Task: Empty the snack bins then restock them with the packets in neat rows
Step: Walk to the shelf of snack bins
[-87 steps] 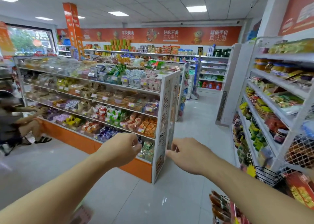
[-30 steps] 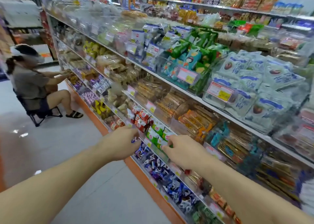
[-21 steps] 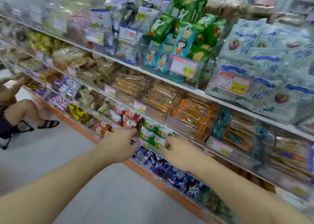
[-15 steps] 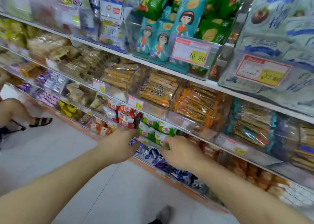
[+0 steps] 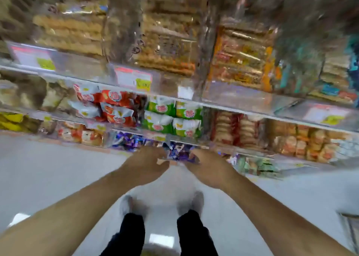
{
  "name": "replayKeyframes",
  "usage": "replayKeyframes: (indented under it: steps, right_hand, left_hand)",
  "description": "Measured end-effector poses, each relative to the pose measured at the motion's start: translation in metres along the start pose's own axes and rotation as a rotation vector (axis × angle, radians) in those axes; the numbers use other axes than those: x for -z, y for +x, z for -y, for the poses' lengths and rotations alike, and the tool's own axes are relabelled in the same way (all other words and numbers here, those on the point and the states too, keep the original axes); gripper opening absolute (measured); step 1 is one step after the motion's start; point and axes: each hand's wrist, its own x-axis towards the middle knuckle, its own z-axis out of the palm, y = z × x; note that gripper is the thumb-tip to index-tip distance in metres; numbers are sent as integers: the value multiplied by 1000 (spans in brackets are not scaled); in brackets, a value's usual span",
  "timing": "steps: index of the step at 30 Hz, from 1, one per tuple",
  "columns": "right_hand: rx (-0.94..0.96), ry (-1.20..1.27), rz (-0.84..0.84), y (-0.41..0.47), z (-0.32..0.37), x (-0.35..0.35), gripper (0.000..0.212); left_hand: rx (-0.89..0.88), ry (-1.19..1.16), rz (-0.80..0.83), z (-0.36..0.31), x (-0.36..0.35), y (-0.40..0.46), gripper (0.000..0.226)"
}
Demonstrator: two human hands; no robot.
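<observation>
Both my arms reach down toward the low bin of purple packets (image 5: 179,152), which sits on the shelf rack just above the floor (image 5: 48,168). My left hand (image 5: 144,167) is at the left edge of that bin, its back to me and fingers curled forward at the bin's front; the blur keeps me from telling whether it grips anything. My right hand (image 5: 208,168) is at the bin's right edge, likewise turned away, fingers hidden behind the knuckles, so I cannot tell its grasp either. Directly above the purple bin is a bin of green-and-white packets (image 5: 172,117), stacked in two columns, and left of that one a bin of red-and-white packets (image 5: 114,108). Right of the green bin are brown biscuit packs (image 5: 233,129). A yellow-and-pink price tag (image 5: 134,78) hangs above the green bin. Below the purple bin, my shoes (image 5: 194,201) and dark trouser legs (image 5: 134,234) stand on the floor.
</observation>
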Motion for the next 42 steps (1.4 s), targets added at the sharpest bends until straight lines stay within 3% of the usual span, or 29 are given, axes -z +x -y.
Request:
replayKeyframes:
  steps: [3, 8, 14, 19, 22, 26, 31, 38, 42]
  right_hand:
    - [-56, 110, -26, 24, -17, -44, 31]
    - [-100, 278, -70, 82, -64, -140, 29]
    - [55, 322, -253, 143, -127, -225, 26]
    - [164, 274, -389, 171, -158, -279, 39]
    - [237, 124, -445, 172, -172, -297, 46]
    - [247, 97, -484, 160, -180, -300, 43]
    - [234, 262, -595, 134, -173, -308, 24]
    - [187, 414, -631, 92, -186, -369, 49]
    - [99, 475, -549, 81, -203, -387, 25]
  left_hand:
    - [-48, 8, 43, 42, -37, 24, 30]
    - [-79, -14, -20, 98, -103, 62, 26]
    - [-165, 0, -148, 168, -188, 126, 40]
    - [-253, 6, -223, 207, -237, 146, 45]
    - [-321, 106, -292, 224, -245, 142, 50]
    - [-360, 122, -397, 227, -247, 125, 46]
    - [-363, 113, -399, 211, -259, 88, 42]
    - [-322, 313, -294, 205, -282, 31, 51]
    - [-284, 431, -222, 216, -290, 31, 55]
